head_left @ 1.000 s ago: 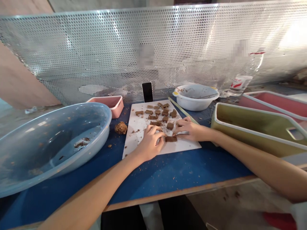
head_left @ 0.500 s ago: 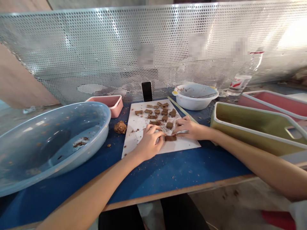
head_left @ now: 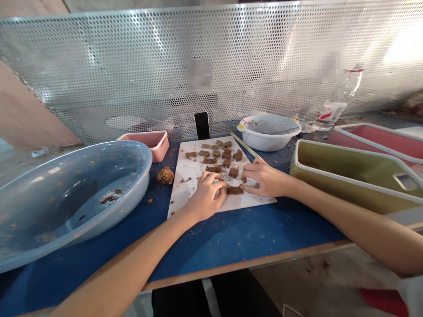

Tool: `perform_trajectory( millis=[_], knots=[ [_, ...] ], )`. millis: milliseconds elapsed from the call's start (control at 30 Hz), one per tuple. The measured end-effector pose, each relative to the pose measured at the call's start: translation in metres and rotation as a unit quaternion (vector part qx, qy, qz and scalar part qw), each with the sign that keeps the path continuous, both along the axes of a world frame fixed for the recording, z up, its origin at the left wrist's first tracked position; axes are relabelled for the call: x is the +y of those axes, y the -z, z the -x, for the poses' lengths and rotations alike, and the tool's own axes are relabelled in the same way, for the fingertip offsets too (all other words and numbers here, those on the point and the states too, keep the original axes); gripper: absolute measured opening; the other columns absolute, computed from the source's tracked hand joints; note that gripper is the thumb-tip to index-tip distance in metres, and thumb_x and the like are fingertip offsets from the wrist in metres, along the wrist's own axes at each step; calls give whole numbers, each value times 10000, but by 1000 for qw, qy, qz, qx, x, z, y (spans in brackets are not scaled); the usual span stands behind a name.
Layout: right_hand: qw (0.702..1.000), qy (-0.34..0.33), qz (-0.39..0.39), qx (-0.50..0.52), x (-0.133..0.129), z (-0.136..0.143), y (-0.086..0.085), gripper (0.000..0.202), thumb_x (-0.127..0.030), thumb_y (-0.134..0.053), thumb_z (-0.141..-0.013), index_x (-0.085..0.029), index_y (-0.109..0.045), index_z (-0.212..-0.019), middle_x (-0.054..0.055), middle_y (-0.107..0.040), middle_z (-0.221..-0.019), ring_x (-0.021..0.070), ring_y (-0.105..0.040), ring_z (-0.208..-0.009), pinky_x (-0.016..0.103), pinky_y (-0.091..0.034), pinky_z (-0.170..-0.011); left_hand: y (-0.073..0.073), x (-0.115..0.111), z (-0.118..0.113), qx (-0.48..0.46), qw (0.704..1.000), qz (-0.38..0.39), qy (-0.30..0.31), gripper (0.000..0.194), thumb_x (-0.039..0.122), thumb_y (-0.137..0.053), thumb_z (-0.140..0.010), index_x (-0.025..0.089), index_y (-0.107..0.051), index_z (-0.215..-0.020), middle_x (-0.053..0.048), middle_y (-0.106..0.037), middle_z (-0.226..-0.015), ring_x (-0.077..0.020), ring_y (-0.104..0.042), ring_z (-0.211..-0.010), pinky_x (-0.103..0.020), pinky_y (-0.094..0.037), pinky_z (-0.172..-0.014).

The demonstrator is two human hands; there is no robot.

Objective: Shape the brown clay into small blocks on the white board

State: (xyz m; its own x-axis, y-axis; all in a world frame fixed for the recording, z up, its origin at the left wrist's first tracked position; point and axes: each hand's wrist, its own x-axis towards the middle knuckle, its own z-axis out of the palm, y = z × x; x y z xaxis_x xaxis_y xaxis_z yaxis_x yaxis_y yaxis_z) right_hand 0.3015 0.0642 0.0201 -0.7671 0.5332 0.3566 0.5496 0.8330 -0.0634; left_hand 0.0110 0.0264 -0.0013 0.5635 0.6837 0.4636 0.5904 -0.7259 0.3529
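A brown, clay-like block (head_left: 235, 190) lies near the front of a white board (head_left: 185, 193). My left hand (head_left: 207, 196) has its fingers curled in, thumb and fingertips against the block's left end. From the other side my right hand (head_left: 264, 178) bends its fingers, with a fingertip at the block's right end. Both hands hold the block between them, flat on the board. Just behind it sits a small squarish brown piece (head_left: 233, 172). Several shaped brown pieces (head_left: 216, 153) are set out toward the back, with crumbs around them.
A large blue basin (head_left: 132, 211) stands left, beside a rough brown lump (head_left: 165, 175) and a pink bin (head_left: 161, 147). Behind are a phone (head_left: 202, 125), a pale stick (head_left: 244, 144) and a white basin (head_left: 269, 141). Green bin (head_left: 346, 176), pink bin (head_left: 380, 143) and bottle (head_left: 331, 110) stand right.
My right hand has shifted slightly right, and its fingers have spread a little apart at the block's end. The left hand and the block stay in place.
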Motion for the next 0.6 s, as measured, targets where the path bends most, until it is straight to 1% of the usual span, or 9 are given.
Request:
perform_trajectory(
  millis=[100, 167, 300, 467, 600],
  knots=[
    [998, 24, -42, -28, -5, 8, 5, 361, -479, -551, -1132, -184, -674, -962, 61, -700, -911, 221, -611, -835, 412, -317, -909, 0, 0, 0, 0, 1000, 0, 0, 227, 143, -572, -1081, 183, -794, -1106, -139, -690, -1262, -336, -539, -1286, -554, -525, -1112],
    [997, 32, -49, -44, -5, 11, 9, 387, -491, -533, -1138, -188, -653, -930, 59, -689, -893, 224, -604, -834, 409, -302, -899, 0, 0, 0, -2, 1000, 0, 0, 228, 139, -569, -1081, 186, -792, -1098, -137, -694, -1261, -333, -543, -1280, -550, -528, -1106],
    [998, 45, -13, -38, -4, 15, 14, 367, -447, -521, -1133, -201, -601, -872, 41, -675, -870, 206, -584, -810, 401, -295, -901, 1, 1, 0, -1, 1000, -3, -1, 236, 143, -561, -1083, 192, -792, -1086, -134, -697, -1252, -329, -550, -1258, -554, -528, -1101],
    [998, 56, 39, -8, -6, 21, 13, 265, -306, -533, -1071, -210, -566, -827, 27, -674, -833, 184, -553, -769, 396, -296, -891, 1, 1, 0, -1, 1000, -3, -3, 241, 148, -563, -1076, 195, -798, -1098, -132, -699, -1240, -328, -544, -1250, -557, -529, -1105],
    [996, 77, 42, -6, -7, 24, 12, 291, -312, -550, -1045, -213, -512, -774, 21, -656, -801, 177, -538, -750, 402, -286, -878, 1, 2, 0, -5, 1000, -3, -5, 254, 161, -548, -1085, 198, -799, -1105, -129, -704, -1250, -325, -545, -1250, -561, -530, -1106]
  ],
)
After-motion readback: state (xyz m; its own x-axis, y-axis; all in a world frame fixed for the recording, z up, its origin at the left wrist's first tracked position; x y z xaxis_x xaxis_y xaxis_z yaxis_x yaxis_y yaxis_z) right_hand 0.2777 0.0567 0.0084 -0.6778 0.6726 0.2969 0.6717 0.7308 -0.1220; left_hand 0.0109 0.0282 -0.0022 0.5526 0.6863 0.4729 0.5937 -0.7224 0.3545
